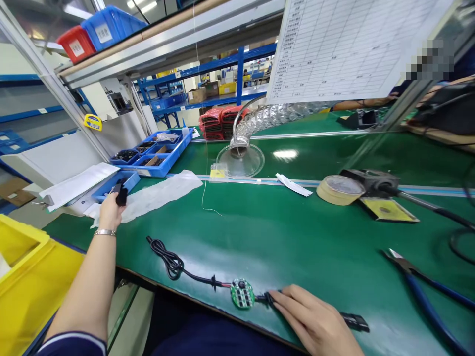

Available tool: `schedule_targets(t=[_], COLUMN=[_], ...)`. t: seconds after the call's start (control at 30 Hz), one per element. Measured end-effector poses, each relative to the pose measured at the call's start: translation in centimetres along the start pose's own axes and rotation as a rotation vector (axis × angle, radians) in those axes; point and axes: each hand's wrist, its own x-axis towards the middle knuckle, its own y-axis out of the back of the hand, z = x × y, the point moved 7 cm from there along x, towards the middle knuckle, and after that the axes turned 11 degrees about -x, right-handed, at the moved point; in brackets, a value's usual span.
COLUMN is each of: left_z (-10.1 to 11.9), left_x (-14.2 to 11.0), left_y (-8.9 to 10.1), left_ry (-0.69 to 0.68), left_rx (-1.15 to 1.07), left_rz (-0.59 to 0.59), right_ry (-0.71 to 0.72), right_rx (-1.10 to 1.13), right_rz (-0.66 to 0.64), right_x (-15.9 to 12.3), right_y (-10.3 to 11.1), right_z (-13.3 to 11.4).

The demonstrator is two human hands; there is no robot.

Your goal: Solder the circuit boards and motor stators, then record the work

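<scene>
My left hand [110, 210] reaches to the left, its fingers closed on a small black part [121, 194] whose kind I cannot make out. It is beside a small blue bin [130, 180] and a white sheet [163, 195]. At the front edge lies a round green circuit board [242, 293] with dark components. A coiled black cable [168, 260] joins its left side through red and black wires. My right hand [311, 316] has its fingers together over the black cable [264, 298] on the board's right. A black connector [355, 322] shows past that hand.
Blue-handled cutters [417, 282] lie at the right, below a tape roll [340, 190] and a soldering iron stand [374, 183]. A clear fume hood [241, 160] stands behind. A divided blue tray [159, 153] and a yellow bin [40, 277] are at the left.
</scene>
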Motion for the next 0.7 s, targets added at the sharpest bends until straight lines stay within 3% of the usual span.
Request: schedule_targets(t=[0.07, 0.13, 0.2, 0.23, 0.27, 0.33, 0.43, 0.57, 0.63, 0.7], left_z=[-0.1, -1.2, -2.7, -3.5, -4.2, -4.8, -4.0, -0.6, -0.2, -0.9], left_x=[-2.3, -6.6, -13.3, -16.4, -19.0, -21.9, -22.7, -22.7, -24.0, -25.2], left_y=[-3.4, -8.7, -15.0, -17.2, -19.0, -21.3, -22.2, -19.5, -17.5, -15.5], left_ry=[0.045, 0.138, 0.292, 0.352, 0.371, 0.22, -0.048, -0.559, -0.76, -0.787], left_rx=[-0.082, -0.138, -0.168, -0.125, -0.048, 0.172, 0.37, 0.548, 0.656, 0.721], left_rz=[-0.155, -0.443, -0.918, -1.077, -1.191, -1.296, -1.286, -1.205, -1.303, -1.452], right_ry=[-0.023, -0.051, -0.07, -0.075, -0.078, -0.082, -0.085, -0.089, -0.107, -0.13], right_rx=[0.01, 0.022, 0.027, 0.024, 0.019, 0.004, -0.01, 0.038, 0.088, 0.128], right_rz=[-0.021, -0.046, -0.066, -0.072, -0.075, -0.077, -0.089, -0.097, -0.086, -0.076], right_x=[0.0, 0.1, 0.0, 0.0, 0.0, -0.1, 0.0, 0.2, 0.4, 0.6], right_y=[0.1, 0.0, -0.1, -0.1, -0.2, -0.2, -0.2, 0.0, 0.3, 0.5], right_z=[0.0, -0.1, -0.1, -0.1, -0.1, -0.1, -0.1, -0.1, 0.1, 0.3])
